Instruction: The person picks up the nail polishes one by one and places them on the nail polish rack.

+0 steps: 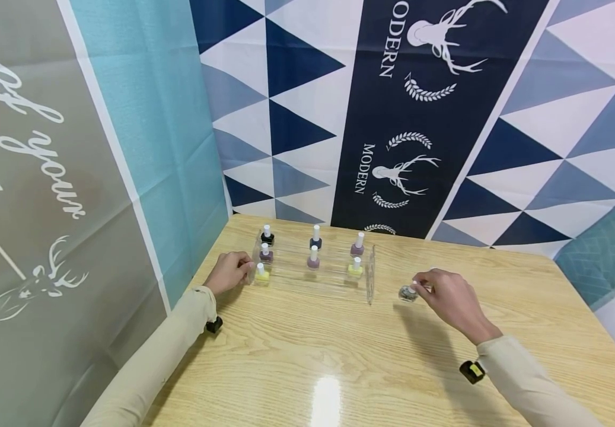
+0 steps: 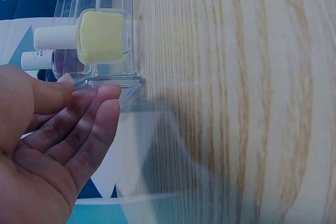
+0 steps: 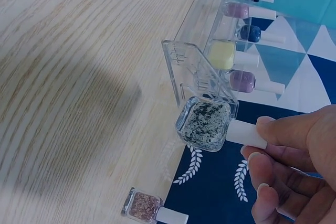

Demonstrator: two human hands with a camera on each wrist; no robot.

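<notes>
A clear tiered display rack (image 1: 312,284) stands toward the back of the table with several white-capped nail polish bottles on its steps. At its left end, my left hand (image 1: 228,271) holds the side panel between thumb and fingers. A yellow nail polish (image 2: 102,36) sits just beside those fingertips. To the right of the rack, my right hand (image 1: 453,299) pinches the white cap of a nail polish bottle with dark glitter flakes (image 3: 205,124). That bottle is raised above the tabletop and tilted in the right wrist view.
A pink-glitter nail polish (image 3: 144,206) stands on the wooden table (image 1: 264,356) beyond the right hand, mostly hidden in the head view. Patterned cloth (image 1: 296,118) hangs behind the table, and a grey and teal cloth (image 1: 126,148) hangs along the left.
</notes>
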